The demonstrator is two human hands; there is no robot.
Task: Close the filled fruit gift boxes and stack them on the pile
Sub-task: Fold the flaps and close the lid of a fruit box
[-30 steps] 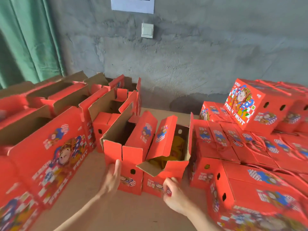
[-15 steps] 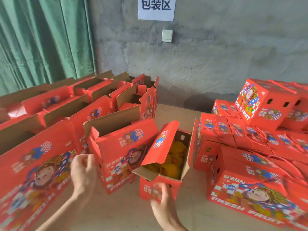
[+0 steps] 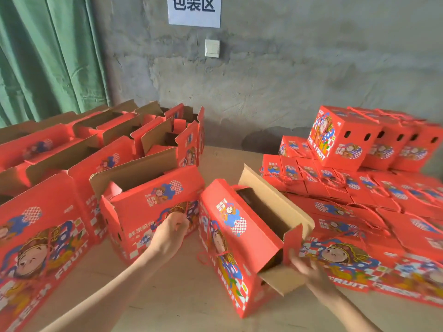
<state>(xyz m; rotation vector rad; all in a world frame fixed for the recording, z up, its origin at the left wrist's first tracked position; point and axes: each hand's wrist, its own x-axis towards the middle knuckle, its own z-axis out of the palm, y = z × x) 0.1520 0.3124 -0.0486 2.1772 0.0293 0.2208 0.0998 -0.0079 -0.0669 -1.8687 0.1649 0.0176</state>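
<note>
Surface: pale brown tabletop (image 3: 177, 298) against a rough grey wall (image 3: 287, 73).
Box in hand: open gift box (image 3: 236, 238), red with cartoon print, stands near centre, turned at an angle; its long brown lid flap stands up on the far-right side, and the inside is too dark to read.
Left hand (image 3: 170, 232): fingers curled, pinching a thin red cord (image 3: 185, 213) just left of that box.
Right hand (image 3: 309, 269): blurred, at the near-right end flap (image 3: 293, 243); whether it grips cannot be told.
Right side: pile of closed boxes (image 3: 359, 188), with more boxes stacked at its far end.
Left side: rows of open boxes (image 3: 148, 204), lids up.
Background: green curtain (image 3: 48, 58) far left, white sign (image 3: 194, 10) above a light switch (image 3: 212, 48).
</note>
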